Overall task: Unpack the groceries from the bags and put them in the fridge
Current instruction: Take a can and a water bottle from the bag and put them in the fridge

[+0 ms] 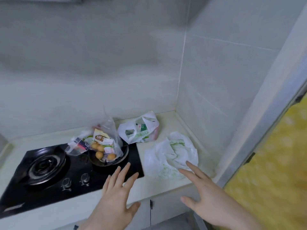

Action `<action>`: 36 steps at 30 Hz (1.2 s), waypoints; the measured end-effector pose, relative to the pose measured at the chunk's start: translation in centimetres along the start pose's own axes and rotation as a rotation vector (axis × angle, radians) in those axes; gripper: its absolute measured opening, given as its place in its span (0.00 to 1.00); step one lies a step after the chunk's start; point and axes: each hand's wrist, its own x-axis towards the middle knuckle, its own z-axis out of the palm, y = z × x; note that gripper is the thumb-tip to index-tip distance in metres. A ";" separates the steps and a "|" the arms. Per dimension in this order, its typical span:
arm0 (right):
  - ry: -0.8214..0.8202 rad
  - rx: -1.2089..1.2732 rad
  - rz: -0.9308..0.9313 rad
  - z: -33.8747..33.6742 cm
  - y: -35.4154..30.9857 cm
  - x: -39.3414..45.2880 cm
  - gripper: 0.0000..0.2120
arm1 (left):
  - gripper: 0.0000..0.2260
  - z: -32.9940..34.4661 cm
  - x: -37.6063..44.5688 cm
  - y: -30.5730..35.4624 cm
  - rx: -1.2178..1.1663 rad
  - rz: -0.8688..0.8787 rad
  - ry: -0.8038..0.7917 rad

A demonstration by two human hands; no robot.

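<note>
Kitchen counter (154, 185), left hand (116, 195) and right hand (207, 196) above it — fingers spread, holding nothing

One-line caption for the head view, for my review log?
Both open hands, left hand and right hand, reach toward three plastic grocery bags on a kitchen counter beside a black gas stove.

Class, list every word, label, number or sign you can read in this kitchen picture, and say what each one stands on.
Nothing here reads with certainty.
Brown oval label on the cream snack packet in the clear plastic bag: large Chinese characters, too blurred to read.
Green-and-white carton in the white plastic bag: small dark lettering, too blurred.
Crumpled white bag with green print: pattern only, unreadable.
</note>
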 end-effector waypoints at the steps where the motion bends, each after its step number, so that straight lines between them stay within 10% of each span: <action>1: -0.016 -0.001 -0.025 -0.2 -0.1 1.5 0.35 | 0.37 0.1 0.3 -0.6 -0.017 -0.026 0.000; 18: -0.242 -0.083 -0.268 -4.1 3.7 28.2 0.33 | 0.36 0.8 14.5 -4.1 0.005 -0.415 0.032; 36: -0.280 -0.346 -0.195 1.0 -1.9 50.0 0.29 | 0.31 -1.5 19.2 -8.3 -0.052 -0.413 0.036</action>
